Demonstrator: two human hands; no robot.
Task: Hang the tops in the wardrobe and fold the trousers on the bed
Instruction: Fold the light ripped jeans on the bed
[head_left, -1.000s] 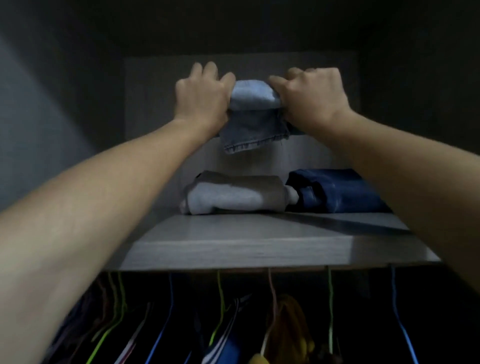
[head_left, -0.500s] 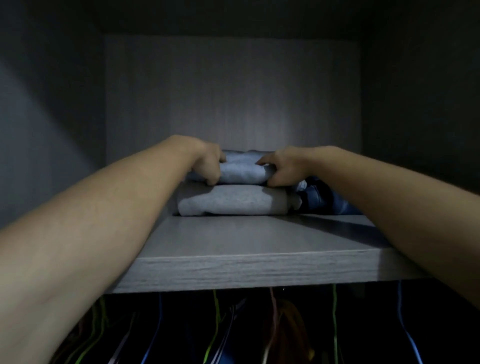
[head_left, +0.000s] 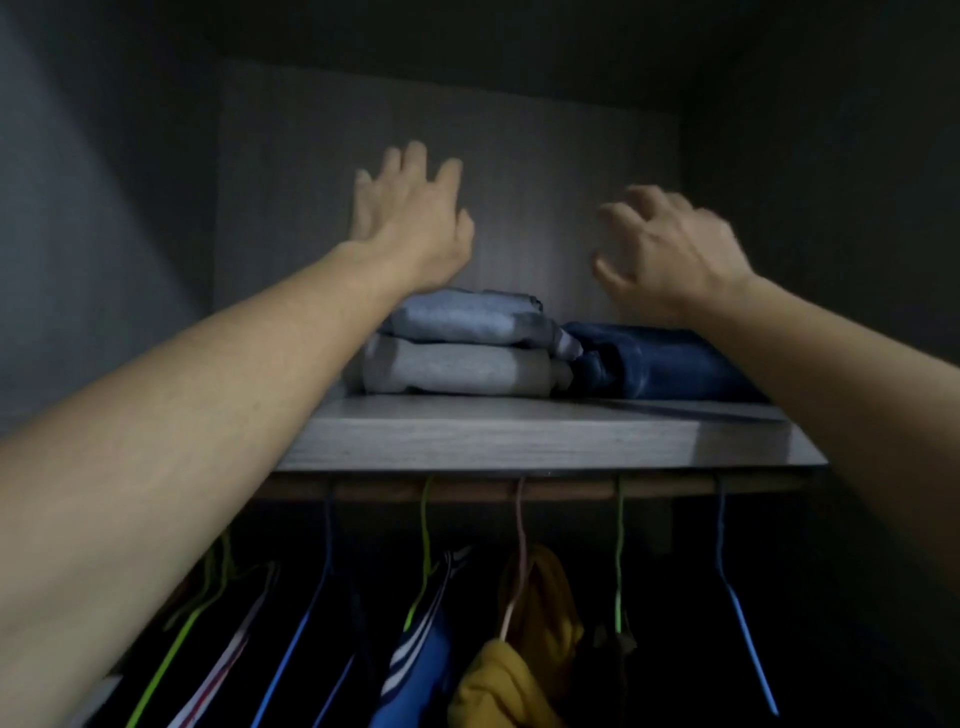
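Head view looks up into the wardrobe, both bare arms reaching over the shelf (head_left: 519, 441). The left hand (head_left: 410, 223) hovers above the clothes with fingers straight and spread, holding nothing. The right hand (head_left: 670, 254), a little blurred, has loosely curled fingers and is also empty, clear of the fabric below it. Light blue folded trousers (head_left: 467, 322) lie on top of grey folded trousers (head_left: 457, 371), the two making one stack set back from the shelf's front edge. Dark blue folded trousers (head_left: 660, 364) sit just beside that stack on the right, touching it. A bare strip of shelf runs in front of both piles, and open space rises above them along the back panel (head_left: 519, 156). The forearms hide the shelf's far left and far right ends. Under the front edge runs a rail (head_left: 467, 488) carrying coloured hangers; a yellow top (head_left: 524, 665) and a blue striped top (head_left: 415, 660) hang near the middle, and a blue hanger (head_left: 743, 613) hangs apart at the right
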